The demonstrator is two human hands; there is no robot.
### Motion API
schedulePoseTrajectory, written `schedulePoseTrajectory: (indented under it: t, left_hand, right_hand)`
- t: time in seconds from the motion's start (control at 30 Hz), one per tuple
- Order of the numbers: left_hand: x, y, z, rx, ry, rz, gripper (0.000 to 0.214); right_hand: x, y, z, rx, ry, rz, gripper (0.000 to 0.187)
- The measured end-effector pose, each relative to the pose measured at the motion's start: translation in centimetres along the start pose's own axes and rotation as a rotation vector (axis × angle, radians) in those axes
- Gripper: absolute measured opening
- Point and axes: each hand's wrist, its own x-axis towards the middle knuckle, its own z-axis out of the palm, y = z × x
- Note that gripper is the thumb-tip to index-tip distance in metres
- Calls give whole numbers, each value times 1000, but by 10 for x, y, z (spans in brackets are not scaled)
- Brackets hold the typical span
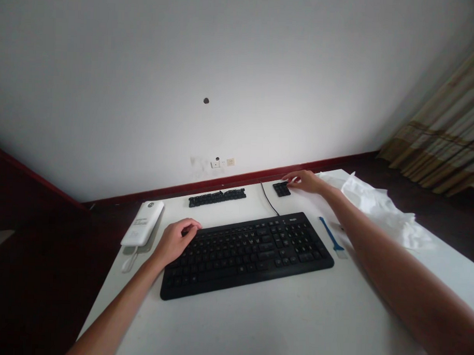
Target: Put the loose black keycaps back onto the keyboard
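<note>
Flat black plastic keyboard (250, 253), matte, rectangular, lies mid-table (278, 324) on smooth white top. My left hand (176, 241) rests loosely curled on the keyboard's left end, gripping nothing. My right hand (305, 181) reaches behind the keyboard, fingers spread open, fingertips touching a small square block of black keys (281, 188). Long strip of black keys (216, 197) behind keyboard. White power bank (142, 223) left of it, blue brush (330, 234) and crumpled white cloth (379, 208) right.

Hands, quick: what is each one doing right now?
Left hand: loosely curled, resting on the keyboard, holding nothing.
Right hand: open, fingertips at the small black keypad piece.
</note>
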Motion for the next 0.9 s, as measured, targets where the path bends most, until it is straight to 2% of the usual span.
schedulePoseTrajectory:
  t: [0.1,0.2,0.3,0.4,0.5,0.6,0.73,0.9]
  left_hand:
    - [0,0,0,6,2,14,31]
    - [0,0,-1,6,9,24,32]
    - [-1,0,0,-4,8,20,30]
    - [-1,0,0,-19,9,17,30]
    - [-1,-1,0,-31,12,13,30]
    - [-1,-1,0,-33,10,10,30]
    - [0,-1,0,-24,11,7,31]
    - [0,0,0,-5,2,-2,30]
  right_hand:
    - [-4,-2,-9,-25,75,60,29]
    - [-15,-6,-22,-32,195,135,36]
    - [-38,-17,-28,202,233,151,50]
    - [-68,-30,-27,524,97,125,60]
    - [-93,-40,-22,625,3,122,61]
    - [-107,-46,-22,620,-113,77,57]
    - [-110,-53,-27,566,-283,15,51]
    - [-112,-58,-32,494,-360,-7,45]
